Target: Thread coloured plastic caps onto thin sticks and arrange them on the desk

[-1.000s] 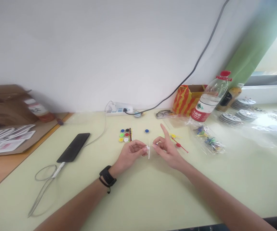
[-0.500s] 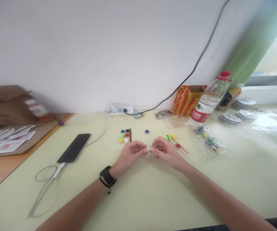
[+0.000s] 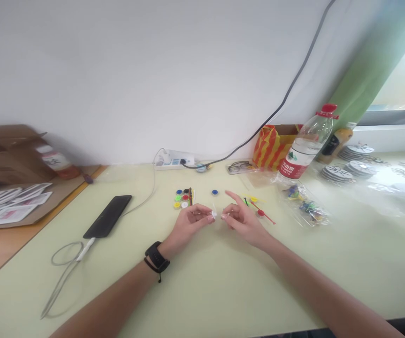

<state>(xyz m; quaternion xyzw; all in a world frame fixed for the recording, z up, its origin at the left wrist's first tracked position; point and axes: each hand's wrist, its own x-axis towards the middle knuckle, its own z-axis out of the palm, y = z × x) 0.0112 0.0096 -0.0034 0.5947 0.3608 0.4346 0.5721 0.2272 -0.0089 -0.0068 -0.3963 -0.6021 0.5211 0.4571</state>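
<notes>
My left hand (image 3: 192, 224) pinches a small clear-white plastic piece (image 3: 214, 214) between thumb and fingertips, just above the table. Facing it a short way to the right is my right hand (image 3: 245, 224), its index finger stretched out and the other fingers curled near the thumb; I see nothing plainly held there. Beyond the left hand sit several small coloured round discs (image 3: 185, 197) with thin coloured sticks (image 3: 191, 197) beside them. A single blue disc (image 3: 215, 192) lies ahead between the hands. Past the right hand are a red clock-hand-like pointer (image 3: 266, 216) and a yellow one (image 3: 254, 200).
A phone (image 3: 108, 217) on a cable lies to the left. At the right are plastic bags of small coloured parts (image 3: 314, 210), a large water bottle (image 3: 308, 145) and stacks of round discs (image 3: 336, 173). A power strip (image 3: 174, 161) and glasses (image 3: 240, 166) lie along the wall.
My hands have come slightly apart. The clear-white piece stays in my left fingertips, while my right index finger has straightened and lifted away from it.
</notes>
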